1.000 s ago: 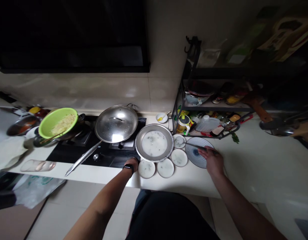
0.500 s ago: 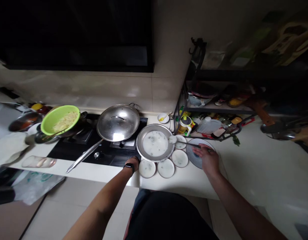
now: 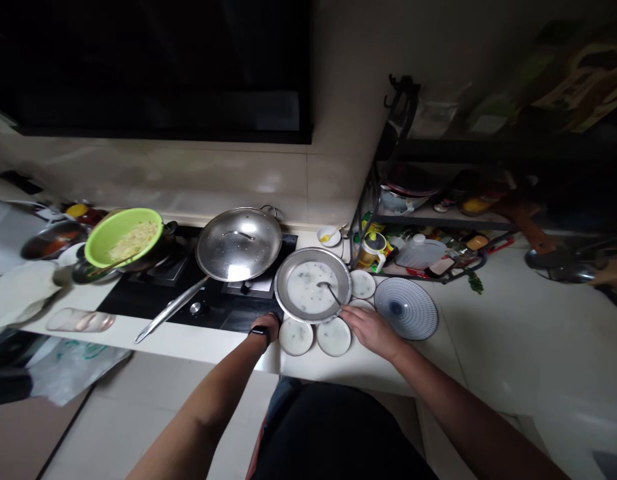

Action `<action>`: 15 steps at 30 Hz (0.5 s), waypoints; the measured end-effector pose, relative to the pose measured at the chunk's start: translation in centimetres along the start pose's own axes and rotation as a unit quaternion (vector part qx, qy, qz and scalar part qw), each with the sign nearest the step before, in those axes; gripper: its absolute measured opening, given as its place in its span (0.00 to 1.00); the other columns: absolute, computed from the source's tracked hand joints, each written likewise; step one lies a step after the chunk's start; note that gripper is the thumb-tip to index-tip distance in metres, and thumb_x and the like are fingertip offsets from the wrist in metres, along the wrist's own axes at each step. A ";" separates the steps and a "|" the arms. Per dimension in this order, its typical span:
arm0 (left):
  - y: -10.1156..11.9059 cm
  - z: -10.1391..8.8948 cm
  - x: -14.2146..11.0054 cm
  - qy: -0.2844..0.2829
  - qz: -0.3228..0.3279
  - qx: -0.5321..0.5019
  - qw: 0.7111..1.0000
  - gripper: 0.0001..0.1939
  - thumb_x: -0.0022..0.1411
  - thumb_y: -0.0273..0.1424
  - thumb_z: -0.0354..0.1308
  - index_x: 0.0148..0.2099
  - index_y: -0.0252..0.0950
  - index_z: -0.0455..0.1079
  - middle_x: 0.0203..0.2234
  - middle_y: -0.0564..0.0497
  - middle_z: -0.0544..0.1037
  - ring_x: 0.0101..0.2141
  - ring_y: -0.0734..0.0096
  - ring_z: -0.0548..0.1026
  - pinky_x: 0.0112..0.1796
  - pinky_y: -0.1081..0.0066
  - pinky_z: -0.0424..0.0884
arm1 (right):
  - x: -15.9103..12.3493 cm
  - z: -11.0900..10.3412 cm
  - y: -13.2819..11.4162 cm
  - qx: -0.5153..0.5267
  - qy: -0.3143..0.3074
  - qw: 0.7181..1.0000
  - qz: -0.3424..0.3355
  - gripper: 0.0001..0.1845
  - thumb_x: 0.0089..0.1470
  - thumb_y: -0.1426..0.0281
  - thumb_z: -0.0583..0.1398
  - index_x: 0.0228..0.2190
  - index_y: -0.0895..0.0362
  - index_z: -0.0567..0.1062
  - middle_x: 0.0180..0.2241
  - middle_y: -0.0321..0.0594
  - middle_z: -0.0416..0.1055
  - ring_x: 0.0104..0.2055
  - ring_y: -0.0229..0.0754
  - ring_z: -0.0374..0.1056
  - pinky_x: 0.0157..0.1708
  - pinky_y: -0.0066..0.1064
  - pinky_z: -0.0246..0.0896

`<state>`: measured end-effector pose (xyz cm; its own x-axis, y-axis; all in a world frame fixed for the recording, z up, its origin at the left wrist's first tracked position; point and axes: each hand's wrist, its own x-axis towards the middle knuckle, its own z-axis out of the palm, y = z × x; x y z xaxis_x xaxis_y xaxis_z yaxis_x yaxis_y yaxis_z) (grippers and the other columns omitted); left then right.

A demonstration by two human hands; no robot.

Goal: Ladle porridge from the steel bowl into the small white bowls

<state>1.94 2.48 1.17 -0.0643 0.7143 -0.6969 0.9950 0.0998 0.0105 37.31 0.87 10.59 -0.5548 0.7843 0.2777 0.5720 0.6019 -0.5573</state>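
A wide metal basin (image 3: 283, 263) of white liquid with dark flecks sits on the counter at the right edge of the stove. My right hand (image 3: 371, 331) is closed around the handle of a spoon (image 3: 333, 291), whose bowl dips into the liquid. Beside the basin's lower left rim is my left hand (image 3: 269, 325), a dark watch on its wrist; its fingers are hidden. Small round dishes of the same flecked liquid stand close by: one (image 3: 295, 337) below the basin, another (image 3: 333, 337) to its right, and one (image 3: 362, 284) at the right. My right hand partly covers a further dish.
A lidded pan (image 3: 238, 243) rests on the stove (image 3: 208, 312), its long handle pointing toward me. Left of it is a green bowl (image 3: 95, 243) with pale shreds. A striped plate (image 3: 413, 308) lies right of the dishes, before a dark rack (image 3: 371, 207). A glass (image 3: 81, 320) lies near the counter's edge.
My right hand has moved left from over the striped plate, and the spoon's bowl has gone from above the basin's right rim into the liquid. My left hand stays in place.
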 end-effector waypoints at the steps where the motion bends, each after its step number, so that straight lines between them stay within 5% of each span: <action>1: 0.0 0.0 -0.1 0.000 0.001 0.001 1.000 0.20 0.70 0.26 0.53 0.60 0.29 0.76 0.57 0.33 0.81 0.58 0.53 0.80 0.56 0.63 0.75 | -0.2 -0.3 -0.2 -0.026 -0.017 0.999 -0.023 0.22 0.65 0.76 0.55 0.53 0.53 0.82 0.55 0.48 0.82 0.55 0.49 0.80 0.56 0.42 0.76; 6: 0.0 -0.1 0.0 -0.003 0.010 0.001 1.000 0.19 0.70 0.26 0.53 0.59 0.27 0.76 0.56 0.32 0.81 0.57 0.52 0.80 0.56 0.63 0.76 | -1.7 -3.3 0.1 -0.035 0.107 0.993 0.047 0.19 0.69 0.72 0.54 0.52 0.52 0.82 0.53 0.46 0.83 0.55 0.50 0.80 0.58 0.43 0.75; 10: -0.2 -0.1 0.2 -0.006 0.011 -0.007 1.000 0.18 0.70 0.27 0.54 0.58 0.29 0.77 0.56 0.33 0.82 0.57 0.51 0.80 0.56 0.63 0.75 | -3.0 -6.1 1.9 -0.001 0.223 0.950 0.217 0.18 0.71 0.58 0.55 0.47 0.52 0.82 0.44 0.46 0.86 0.48 0.52 0.82 0.54 0.45 0.77; 15: -0.1 -0.2 0.1 -0.012 0.015 -0.004 1.000 0.19 0.70 0.25 0.53 0.59 0.25 0.75 0.57 0.30 0.81 0.58 0.50 0.80 0.56 0.62 0.75 | -4.0 -6.4 4.5 0.058 0.267 0.903 0.332 0.27 0.66 0.45 0.56 0.43 0.54 0.81 0.35 0.48 0.86 0.40 0.55 0.84 0.45 0.44 0.79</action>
<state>1.79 2.62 1.26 -0.0323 0.7005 -0.7129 0.9957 0.0845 0.0379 45.97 1.40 11.98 0.2753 0.9456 0.1735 0.5868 -0.0223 -0.8094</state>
